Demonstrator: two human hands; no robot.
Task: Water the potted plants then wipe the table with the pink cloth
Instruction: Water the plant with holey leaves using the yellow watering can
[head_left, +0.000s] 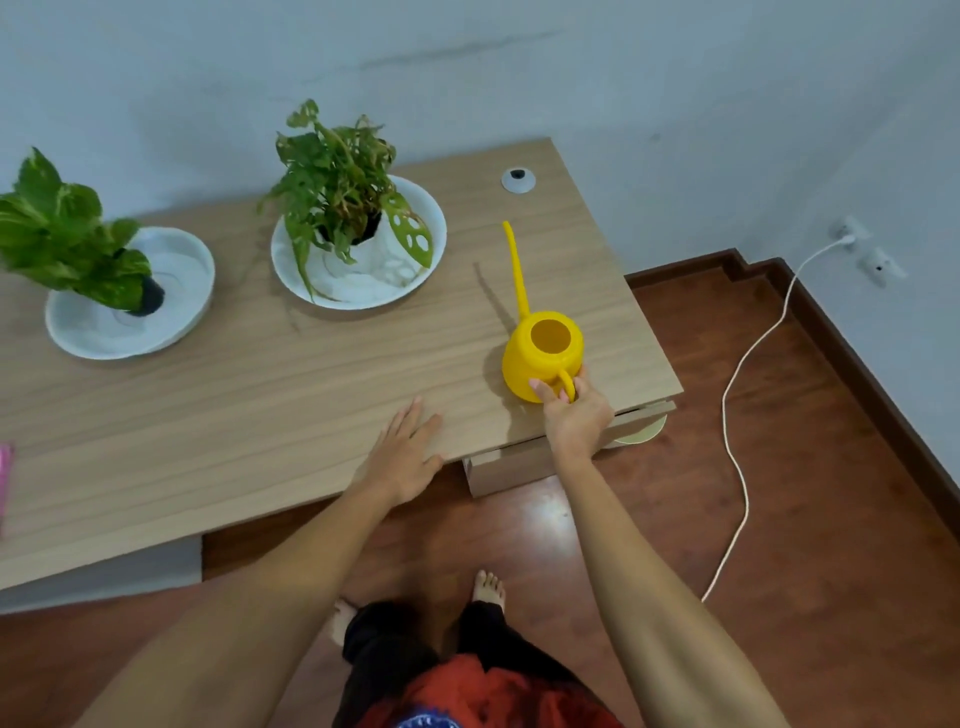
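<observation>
Watering step, start. My right hand (574, 415) grips yellow watering can (543, 356) handle, table (260, 389) 4 o'clock. Left hand (405, 457) flat, fingers spread. Next: lift, tip over plants (337, 182) at 11. Pink cloth (5, 483) at 9, untouched.

Wooden table (260, 395) bears two plant dishes (130, 296), yellow watering can (540, 358).

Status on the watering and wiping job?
Nothing looks done yet. In hand: right hand grips the handle of the watering can, which stands on the table; left hand rests flat. Left: water both plants, then wipe with the pink cloth.
</observation>
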